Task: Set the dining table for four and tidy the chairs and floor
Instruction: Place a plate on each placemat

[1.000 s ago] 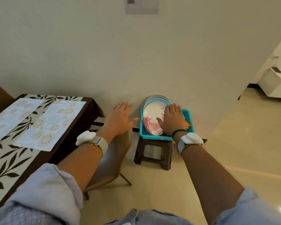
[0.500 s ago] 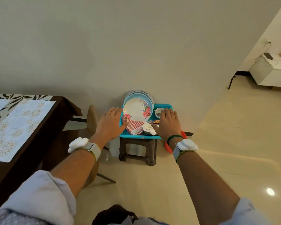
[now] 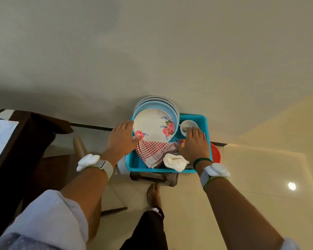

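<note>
Note white floral plate (image 3: 152, 125) leaning in turquoise plastic tray (image 3: 202, 121) on dark stool (image 3: 154, 176), likely for easy lifting. Note left grip (image 3: 122, 139), outstretched, at plate rim; right grip (image 3: 195, 144) flat, empty, beside white bowl (image 3: 188, 123).

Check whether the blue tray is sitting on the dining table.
No, the blue tray sits on a small dark stool by the wall.
</note>
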